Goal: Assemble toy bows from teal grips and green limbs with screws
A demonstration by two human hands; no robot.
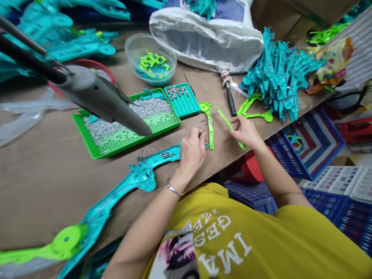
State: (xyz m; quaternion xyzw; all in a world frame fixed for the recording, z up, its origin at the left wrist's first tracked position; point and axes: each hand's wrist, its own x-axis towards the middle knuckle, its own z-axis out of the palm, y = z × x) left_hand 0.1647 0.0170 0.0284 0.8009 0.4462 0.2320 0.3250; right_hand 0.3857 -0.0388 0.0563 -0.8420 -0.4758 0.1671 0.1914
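My left hand [192,150] is closed over the right end of a long curved teal plastic part [114,197]. Thin purple wires show at its fingertips, and the fingers hide the end of the part. A round lime-green piece [68,239] lies against the part's far left end. In my right hand [245,131], pinched between thumb and fingers, is a narrow lime-green plastic strip [224,117], held tilted above the table edge. A lime-green arm-shaped piece [210,130] with a round end lies on the table between both hands.
A grey electric screwdriver [101,99] hangs over a green tray [136,138] of screws. Behind stand a teal tray [186,111], a clear bowl [130,50] of small green pieces and a white sack [200,35]. A black-handled tool [230,101] lies near piled teal parts [279,73].
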